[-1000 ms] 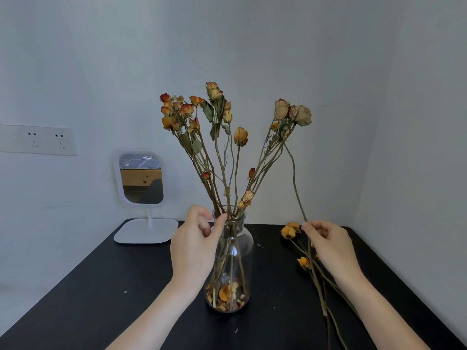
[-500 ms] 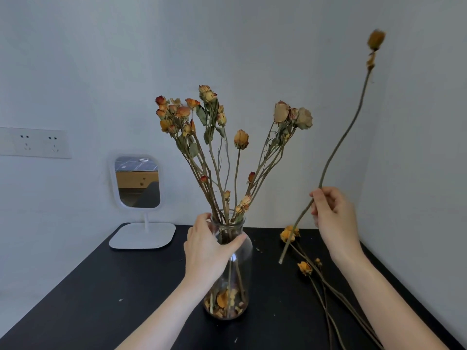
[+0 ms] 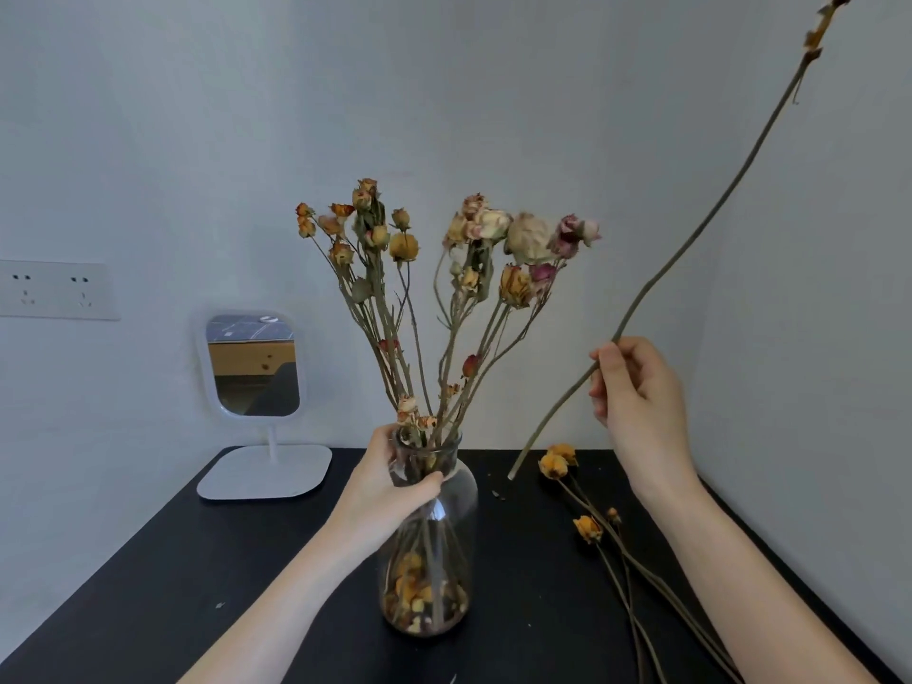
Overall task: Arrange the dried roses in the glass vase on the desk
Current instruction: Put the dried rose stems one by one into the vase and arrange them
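A clear glass vase (image 3: 451,545) stands in the middle of the black desk (image 3: 148,599), holding a bunch of dried roses (image 3: 434,249) with loose petals at its bottom. My left hand (image 3: 390,491) grips the vase's neck. My right hand (image 3: 641,397) pinches a long dried rose stem (image 3: 701,224) held in the air to the right of the vase, its lower end just above the desk, its top leaving the frame at upper right. Several dried yellow roses (image 3: 587,528) lie on the desk below my right hand.
A small white-framed mirror (image 3: 254,367) on a flat white base stands at the desk's back left. A wall socket plate (image 3: 54,288) is on the left wall. Walls close in behind and along the right side of the desk.
My right hand has lifted one long stem off the desk and raised it high. My left hand has moved from the stems at the vase's mouth to a grip on its neck.
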A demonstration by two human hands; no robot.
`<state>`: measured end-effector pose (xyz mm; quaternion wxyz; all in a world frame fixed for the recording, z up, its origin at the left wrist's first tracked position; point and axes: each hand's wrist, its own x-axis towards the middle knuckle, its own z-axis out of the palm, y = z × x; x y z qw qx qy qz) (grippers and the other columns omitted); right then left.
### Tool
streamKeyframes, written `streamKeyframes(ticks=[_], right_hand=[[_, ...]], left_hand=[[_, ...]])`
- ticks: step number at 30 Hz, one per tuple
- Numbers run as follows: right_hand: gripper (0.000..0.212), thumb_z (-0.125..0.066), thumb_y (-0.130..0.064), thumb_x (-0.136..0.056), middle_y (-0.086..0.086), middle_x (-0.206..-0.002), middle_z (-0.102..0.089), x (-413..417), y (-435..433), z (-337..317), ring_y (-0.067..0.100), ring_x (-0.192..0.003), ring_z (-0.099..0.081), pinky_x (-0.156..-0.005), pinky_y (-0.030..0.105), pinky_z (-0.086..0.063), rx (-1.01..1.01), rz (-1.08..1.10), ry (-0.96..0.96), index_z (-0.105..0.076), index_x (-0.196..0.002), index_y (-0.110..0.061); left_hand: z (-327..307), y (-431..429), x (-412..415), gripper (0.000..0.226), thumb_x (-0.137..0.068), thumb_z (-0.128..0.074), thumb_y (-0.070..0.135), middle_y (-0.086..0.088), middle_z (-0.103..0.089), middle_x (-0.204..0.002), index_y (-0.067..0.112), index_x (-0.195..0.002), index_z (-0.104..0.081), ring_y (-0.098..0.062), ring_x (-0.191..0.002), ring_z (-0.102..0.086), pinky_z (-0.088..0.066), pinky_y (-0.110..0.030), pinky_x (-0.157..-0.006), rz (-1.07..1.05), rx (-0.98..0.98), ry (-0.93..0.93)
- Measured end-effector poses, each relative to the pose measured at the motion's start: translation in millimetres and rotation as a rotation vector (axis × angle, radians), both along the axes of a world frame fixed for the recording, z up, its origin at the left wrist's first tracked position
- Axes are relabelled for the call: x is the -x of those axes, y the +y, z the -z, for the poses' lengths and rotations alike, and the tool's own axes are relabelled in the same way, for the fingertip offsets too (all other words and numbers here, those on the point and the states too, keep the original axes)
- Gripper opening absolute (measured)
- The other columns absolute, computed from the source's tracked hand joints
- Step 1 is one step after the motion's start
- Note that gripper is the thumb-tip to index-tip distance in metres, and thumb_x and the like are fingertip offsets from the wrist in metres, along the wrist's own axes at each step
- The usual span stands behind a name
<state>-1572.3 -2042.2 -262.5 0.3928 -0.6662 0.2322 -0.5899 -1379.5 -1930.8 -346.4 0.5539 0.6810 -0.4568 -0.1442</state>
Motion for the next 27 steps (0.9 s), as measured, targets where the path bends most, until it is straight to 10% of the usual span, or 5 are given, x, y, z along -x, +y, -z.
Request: streamKeyframes(ticks=[5, 19, 27], right_hand=[[0.018, -0.042, -0.022, -0.096, -0.006, -0.064, -0.052, -2, 0, 0, -0.002, -0.052, -0.048, -0.056, 0.021, -0.041, -0.004, -0.004, 0.003, -0.055, -0.084, -0.027], [0.016, -0.042, -0.025, -0.096, -0.005, -0.066, -0.051, -1, 6, 9, 0.002, -0.059, -0.049, -0.058, 0.018, -0.042, -0.024, -0.032, 0.1, -0.056, -0.088, -0.022], [0.015, -0.042, -0.025, -0.096, -0.005, -0.066, -0.052, -3, 15, 6, -0.002, -0.056, -0.049, -0.057, 0.015, -0.041, 0.011, -0.07, 0.092, -0.055, -0.088, -0.024]], left_hand=[[0, -7, 13, 0.074, -0.06, -0.081, 0.045, 0.012, -0.056, -0.118, 0.027, -0.122, -0.046, -0.008, -0.115, -0.05, -0.042, -0.032, -0.098, -0.115, 0.09, -0.12], [-1, -8, -3, 0.057, -0.066, -0.078, 0.034, 0.029, -0.053, -0.102, 0.048, -0.103, -0.036, 0.01, -0.094, -0.05, -0.037, -0.012, -0.082, 0.016, 0.016, -0.042], [-2, -8, 6, 0.082, -0.055, -0.083, 0.043, 0.027, -0.046, -0.109, 0.037, -0.119, -0.032, -0.003, -0.11, -0.045, -0.037, -0.03, -0.097, -0.077, 0.097, -0.072]])
